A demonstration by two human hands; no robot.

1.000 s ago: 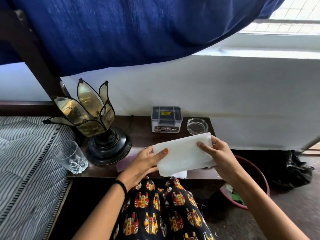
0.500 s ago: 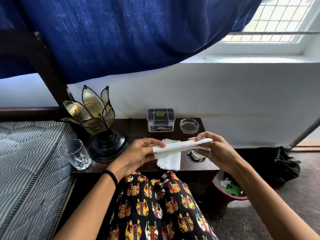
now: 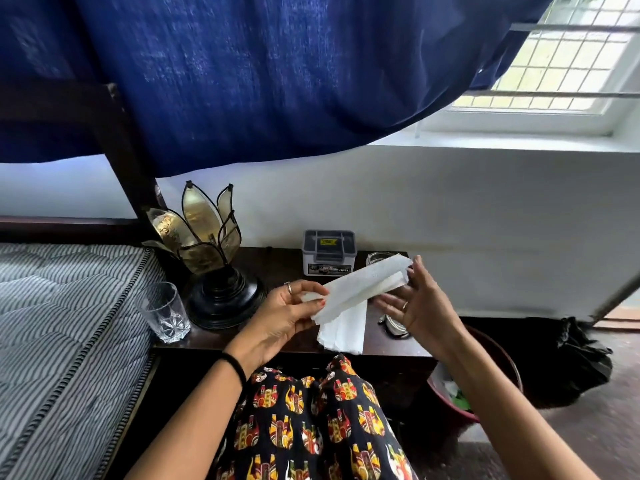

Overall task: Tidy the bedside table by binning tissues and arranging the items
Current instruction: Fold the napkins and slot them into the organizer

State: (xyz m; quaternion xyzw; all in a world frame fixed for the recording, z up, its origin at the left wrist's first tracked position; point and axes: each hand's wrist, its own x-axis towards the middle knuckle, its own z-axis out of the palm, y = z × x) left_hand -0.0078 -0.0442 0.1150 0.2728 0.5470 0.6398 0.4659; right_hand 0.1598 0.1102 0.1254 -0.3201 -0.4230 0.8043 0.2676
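1. The folded tissue [image 3: 360, 287] hangs in the air between the two hands, above the bedside table [image 3: 277, 268], slanting up from the left hand toward the right.
2. The left hand [image 3: 287, 313] pinches the lower left end between thumb and fingertips.
3. The right hand [image 3: 415, 303] has its fingers spread and mostly straight against the upper right end; whether any finger truly nips the paper there is hard to tell.
4. It looks light, soft and limp, likely to sag or tear if tugged, so a gentle pinch near a folded edge should suit it best.
5. A second tissue [image 3: 343, 329] lies flat on the table just under the hands.
6. The bin [image 3: 512, 368] sits on the floor below the right forearm.
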